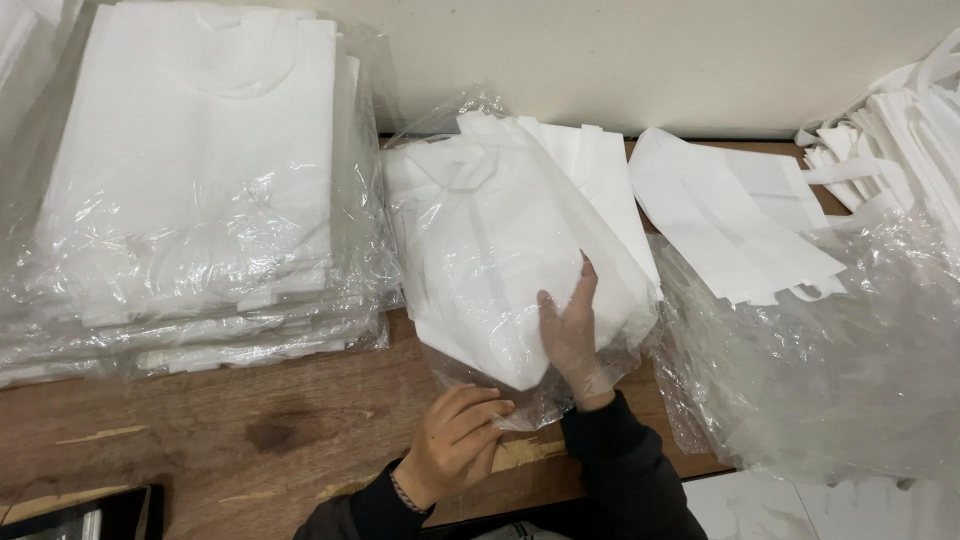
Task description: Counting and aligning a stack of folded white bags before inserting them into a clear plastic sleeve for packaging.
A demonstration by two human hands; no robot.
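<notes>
A clear plastic bag (470, 160) lies tilted on the wooden table (250, 430), with folded white fabric bags (480, 250) inside it. My right hand (572, 335) is inside the bag's open end, fingers flat against the white fabric. My left hand (455, 440) pinches the plastic edge at the bag's lower opening.
A tall stack of plastic-wrapped white fabric bags (190, 180) stands at the left. Loose white fabric bags (730, 210) lie at the right, with more (900, 130) piled at the far right. Crumpled clear plastic (830, 370) covers the right front. A dark object (90, 515) sits at the bottom left.
</notes>
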